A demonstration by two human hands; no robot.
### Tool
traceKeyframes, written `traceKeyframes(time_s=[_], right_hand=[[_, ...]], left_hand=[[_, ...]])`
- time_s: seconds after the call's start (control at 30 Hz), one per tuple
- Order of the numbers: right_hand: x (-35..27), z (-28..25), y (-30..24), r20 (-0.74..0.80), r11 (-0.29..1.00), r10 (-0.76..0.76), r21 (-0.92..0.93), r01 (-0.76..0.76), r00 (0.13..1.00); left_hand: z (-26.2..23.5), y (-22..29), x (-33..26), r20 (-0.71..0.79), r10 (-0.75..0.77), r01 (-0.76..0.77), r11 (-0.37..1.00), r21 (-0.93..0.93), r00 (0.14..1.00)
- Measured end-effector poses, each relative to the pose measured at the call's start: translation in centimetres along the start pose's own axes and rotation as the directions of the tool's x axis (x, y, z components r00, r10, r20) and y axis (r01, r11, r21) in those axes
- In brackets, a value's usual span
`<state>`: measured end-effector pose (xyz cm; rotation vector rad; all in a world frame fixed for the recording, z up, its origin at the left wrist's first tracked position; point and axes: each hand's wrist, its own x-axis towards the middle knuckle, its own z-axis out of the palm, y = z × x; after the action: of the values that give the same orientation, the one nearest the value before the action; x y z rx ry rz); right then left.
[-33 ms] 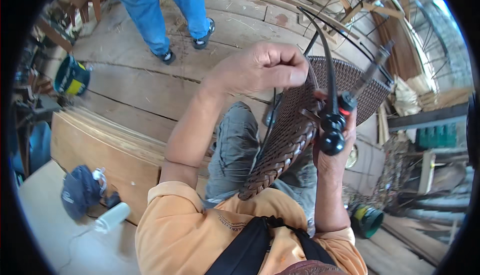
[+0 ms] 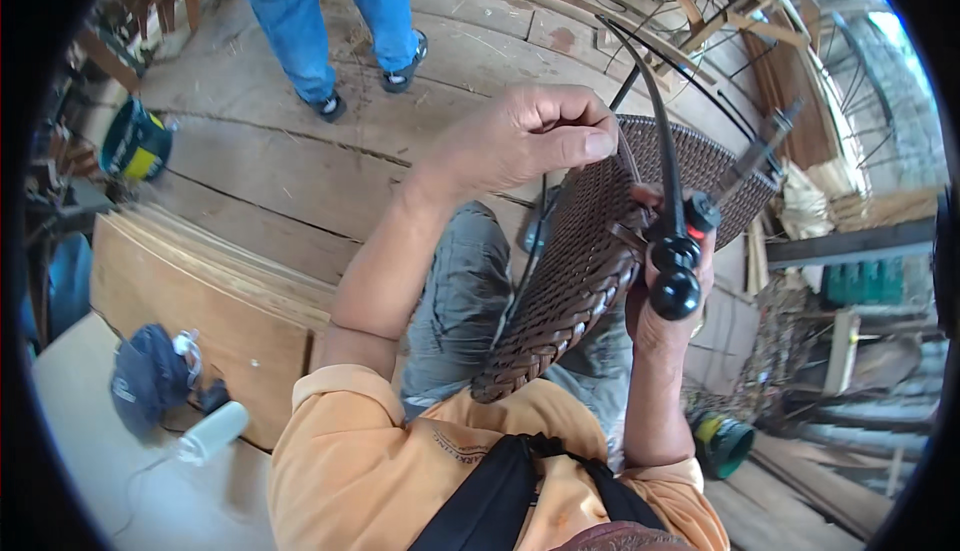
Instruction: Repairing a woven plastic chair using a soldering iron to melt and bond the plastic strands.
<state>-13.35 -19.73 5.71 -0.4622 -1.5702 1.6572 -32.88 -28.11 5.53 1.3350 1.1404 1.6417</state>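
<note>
While left hand curls tight, pinching a strand at the woven panel far edge, right hand fist grips black-handled tool upright.

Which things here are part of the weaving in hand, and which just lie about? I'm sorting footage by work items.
In hand:
dark brown woven wicker panel
left hand, fingers pinching a strand at the panel's edge
right hand gripping a black-handled tool

Lying about:
green-and-yellow round container
blue cap
white cylinder
stacked plywood sheets
</note>
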Motion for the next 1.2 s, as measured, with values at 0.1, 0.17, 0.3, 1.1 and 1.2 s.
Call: traceKeyframes(time_s=[0.1,0.17,0.3,1.1,1.2], right_hand=[[0.3,-0.3,0.5,0.070,0.996,-0.059,-0.066,0.064,0.996],[0.2,-0.5,0.6,0.027,0.999,-0.018,-0.049,0.019,0.999],[-0.1,-0.8,0.5,0.084,0.996,-0.010,-0.084,0.017,0.996],[1.4,-1.9,1.1,0.249,0.978,-0.129,-0.128,0.165,0.960],[1.4,-1.7,0.9,0.228,0.978,-0.070,-0.176,0.112,0.971]], left_hand=[[1.9,-3.0,-1.1,-0.174,0.105,-0.092,0.992,0.083,0.979],[3.3,-4.7,-1.5,-0.184,0.250,-0.232,0.966,0.113,0.951],[5.2,-6.7,-1.5,-0.275,0.356,-0.332,0.934,0.131,0.893],[8.6,-37.7,-6.6,-0.457,-0.798,0.793,0.546,-0.271,0.393],[10.5,-39.7,-8.0,-0.451,-0.806,0.823,0.520,-0.227,0.384]])
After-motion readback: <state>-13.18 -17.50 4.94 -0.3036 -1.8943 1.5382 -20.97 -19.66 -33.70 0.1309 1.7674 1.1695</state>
